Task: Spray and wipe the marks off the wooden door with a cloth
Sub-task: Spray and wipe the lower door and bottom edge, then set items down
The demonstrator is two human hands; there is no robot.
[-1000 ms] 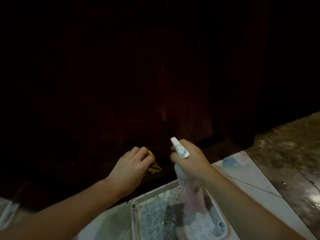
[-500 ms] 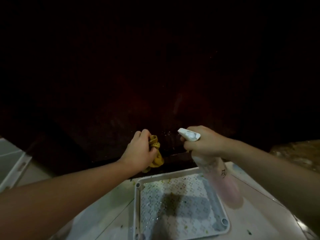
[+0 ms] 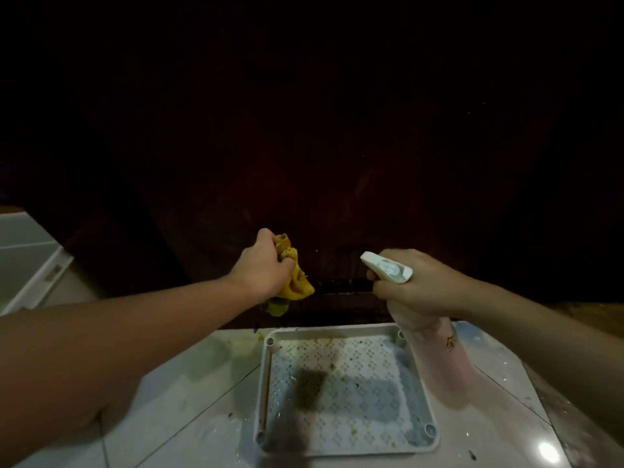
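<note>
Door (image 3: pixel 337 197) fills the upper view, dark reddish-brown wood, so dim that only the low middle shows grain, with pale specks scattered across it; any marks are hard to make out in this light. Its bottom edge meets the floor just beyond the hands. Left hand (image 3: pixel 263 268) is bunched tight around the cloth (image 3: pixel 293 282), a crumpled yellow rag with a greenish tail hanging below the fist, held close to the door's lower part; whether it touches the wood, I cannot tell. Right hand (image 3: pixel 412 285) is wrapped around the neck of the bottle (image 3: pixel 442 356), white nozzle pointing left toward the cloth, the pale translucent body slanting down toward the camera with a small dark scribble on its side. Below, on the floor (image 3: pixel 189 400), pale glossy tiles, sits a white square tray (image 3: pixel 265 383) with a perforated base, peg sockets in its corners. Inside it: greenish-yellow crumbs scattered along the far edge and a few wet glints. More specks lie on the tiles beside it.
</note>
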